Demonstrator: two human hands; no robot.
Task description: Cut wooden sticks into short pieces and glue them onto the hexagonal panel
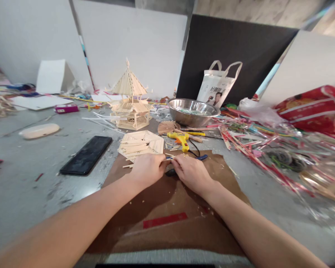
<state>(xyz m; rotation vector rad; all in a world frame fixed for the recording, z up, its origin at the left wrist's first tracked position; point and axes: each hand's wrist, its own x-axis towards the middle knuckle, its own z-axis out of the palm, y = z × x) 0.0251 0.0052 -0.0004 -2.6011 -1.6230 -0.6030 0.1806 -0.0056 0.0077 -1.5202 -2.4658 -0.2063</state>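
Both my hands meet over a brown cardboard sheet (167,208) on the grey table. My left hand (146,169) is closed, its fingers pinched around a thin wooden stick by the edge of a flat hexagonal panel of sticks (141,144). My right hand (191,173) is closed on a small blue-handled cutting tool (201,157) whose dark head pokes out between the two hands. What exactly sits between the fingertips is hidden.
A stick pagoda model (130,102) stands behind the panel. A yellow glue gun (181,139), a small stick fan (166,127) and a steel bowl (192,111) lie beyond. A black phone (86,154) rests left. Wrapped chopsticks (248,147) and red packaging (309,108) crowd the right.
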